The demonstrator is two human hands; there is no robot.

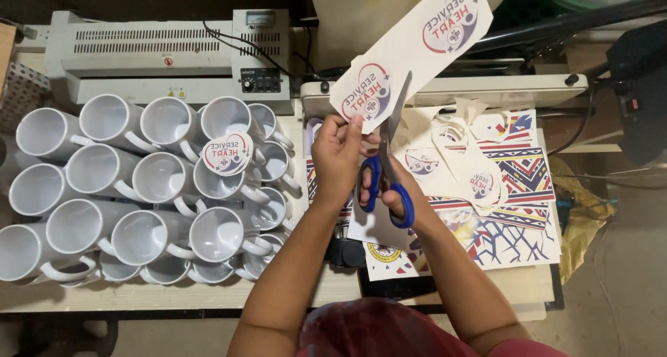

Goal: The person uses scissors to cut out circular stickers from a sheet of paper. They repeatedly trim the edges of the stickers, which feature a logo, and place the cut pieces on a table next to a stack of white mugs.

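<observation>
- Two bare hands work above a pale wooden tabletop (208, 298) that runs across the view.
- left hand (336, 155) is closed, pinching the lower edge of a long white paper strip (417, 48) printed with round red-and-blue emblems; the strip slants up and away to the right, held clear of the table.
- right hand (389, 190) is closed through the blue handles of a pair of scissors (386, 164), whose blades point up into the strip beside the lowest emblem.
- Many white mugs (139, 197) lie on their sides in a tight cluster over the left half of the table, mouths facing up; one cut-out round emblem (226, 154) rests on top of them.
- Behind the mugs sits a grey laminating machine (160, 51) with a black cable.
- Printed sheets (521, 190) with coloured geometric patterns and paper offcuts cover the right half, under the hands.
- Bare grey floor (625, 308) shows at the right.
</observation>
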